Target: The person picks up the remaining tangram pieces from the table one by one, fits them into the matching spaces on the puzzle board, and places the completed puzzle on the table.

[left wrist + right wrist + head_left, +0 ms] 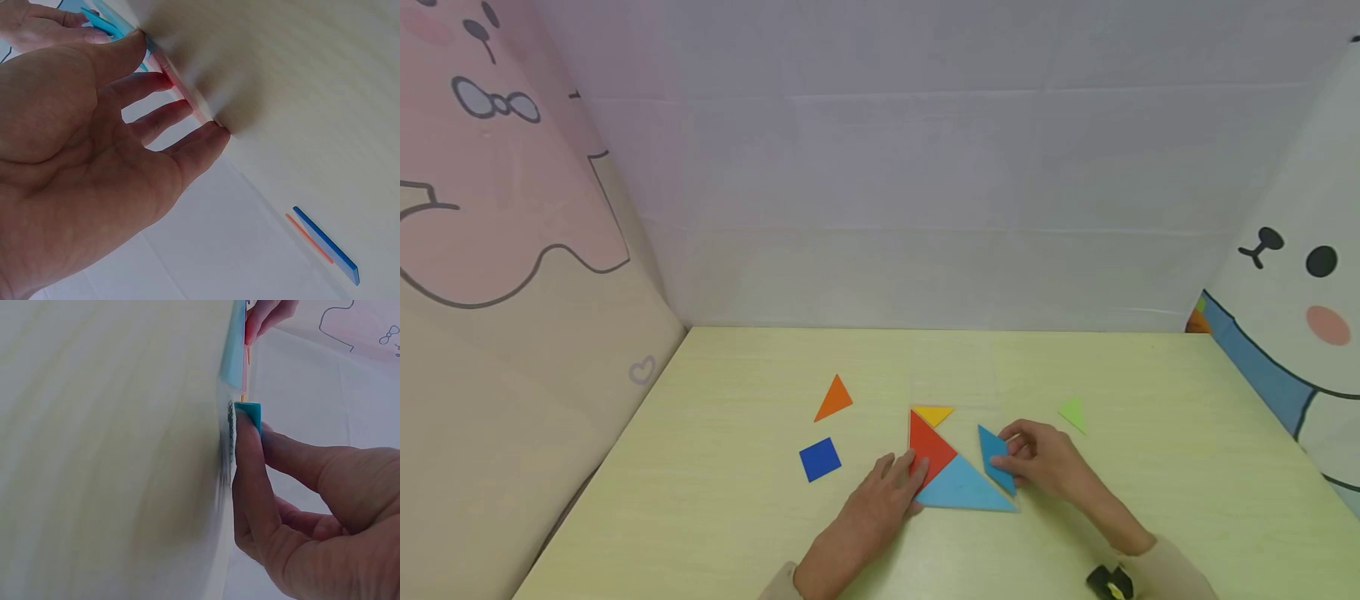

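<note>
My right hand point(1037, 457) pinches a blue parallelogram tangram piece point(992, 454) between thumb and fingers, right of the joined pieces; the right wrist view shows the piece's end point(255, 412) at the fingertips. My left hand point(880, 500) rests with extended, slightly bent fingers on the red triangle point(928, 442) and its left edge. A larger light blue triangle point(966, 487) lies against the red one. Behind them is a small yellow triangle point(932, 414). In the left wrist view the thumb and fingertips of the left hand point(106, 144) touch along the red edge.
An orange triangle point(835, 400) and a dark blue square point(820, 459) lie on the table point(700, 500) to the left. A light green triangle point(1075, 413) lies at the right. A pale wall point(925, 208) rises behind the table, with printed panels at both sides.
</note>
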The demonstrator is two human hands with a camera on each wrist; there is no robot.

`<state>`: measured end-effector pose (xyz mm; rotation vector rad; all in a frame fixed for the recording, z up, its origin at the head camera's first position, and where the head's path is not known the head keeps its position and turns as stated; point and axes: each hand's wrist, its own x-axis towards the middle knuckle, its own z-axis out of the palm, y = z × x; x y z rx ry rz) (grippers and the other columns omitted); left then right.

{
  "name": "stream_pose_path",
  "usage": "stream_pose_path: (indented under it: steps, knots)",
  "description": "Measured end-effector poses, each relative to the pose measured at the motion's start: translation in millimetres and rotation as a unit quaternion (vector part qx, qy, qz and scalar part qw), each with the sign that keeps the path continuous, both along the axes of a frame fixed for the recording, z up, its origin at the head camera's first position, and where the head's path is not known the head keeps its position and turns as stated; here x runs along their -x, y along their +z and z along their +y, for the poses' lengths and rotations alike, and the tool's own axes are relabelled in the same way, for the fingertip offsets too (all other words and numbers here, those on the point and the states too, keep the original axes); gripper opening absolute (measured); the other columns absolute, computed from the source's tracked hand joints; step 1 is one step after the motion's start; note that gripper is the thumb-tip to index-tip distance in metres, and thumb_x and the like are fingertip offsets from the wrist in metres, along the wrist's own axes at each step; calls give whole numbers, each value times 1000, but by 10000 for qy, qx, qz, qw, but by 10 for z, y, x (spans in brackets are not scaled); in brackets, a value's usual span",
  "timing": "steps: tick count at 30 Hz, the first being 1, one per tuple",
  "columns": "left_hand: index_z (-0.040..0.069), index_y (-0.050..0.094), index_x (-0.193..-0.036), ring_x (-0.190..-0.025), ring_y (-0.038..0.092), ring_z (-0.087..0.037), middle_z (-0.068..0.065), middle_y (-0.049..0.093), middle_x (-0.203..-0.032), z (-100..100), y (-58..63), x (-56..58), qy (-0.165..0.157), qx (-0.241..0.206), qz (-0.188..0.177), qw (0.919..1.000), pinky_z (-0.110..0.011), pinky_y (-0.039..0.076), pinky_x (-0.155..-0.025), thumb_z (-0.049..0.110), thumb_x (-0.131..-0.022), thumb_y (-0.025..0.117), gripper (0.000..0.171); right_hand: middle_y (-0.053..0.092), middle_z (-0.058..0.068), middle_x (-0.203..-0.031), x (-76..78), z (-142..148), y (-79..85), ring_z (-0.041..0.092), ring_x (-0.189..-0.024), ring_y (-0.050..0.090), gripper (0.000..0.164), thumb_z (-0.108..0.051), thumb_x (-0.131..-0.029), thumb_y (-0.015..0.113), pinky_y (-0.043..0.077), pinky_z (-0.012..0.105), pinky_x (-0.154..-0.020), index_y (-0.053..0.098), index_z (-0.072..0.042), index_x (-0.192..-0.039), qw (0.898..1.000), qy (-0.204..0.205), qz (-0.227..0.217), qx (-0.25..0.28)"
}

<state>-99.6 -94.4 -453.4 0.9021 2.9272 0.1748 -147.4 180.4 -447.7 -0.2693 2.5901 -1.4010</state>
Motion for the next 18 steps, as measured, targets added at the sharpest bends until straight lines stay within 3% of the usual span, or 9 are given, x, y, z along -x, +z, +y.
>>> stream_pose_path:
  steps: [10,18]
  knots:
    - [13,48,-154,-135,49,-32,-11,48,-152,1,-4,1,-6,34,3,10000,-36,46,-111,30,-105,59,54,63,3,-83,-10,-25,-7,17,-66,63,29,-9,-87,82,57,27,-57,65,4,-107,9996,69,160,-210]
    - [12,49,-153,-134,50,-32,-11,49,-151,-2,-20,4,-26,24,74,10000,-35,46,-110,30,-105,59,53,63,-1,-82,-28,-67,5,12,-72,61,27,-10,-85,85,53,24,-65,66,1,-101,9959,-16,621,-659]
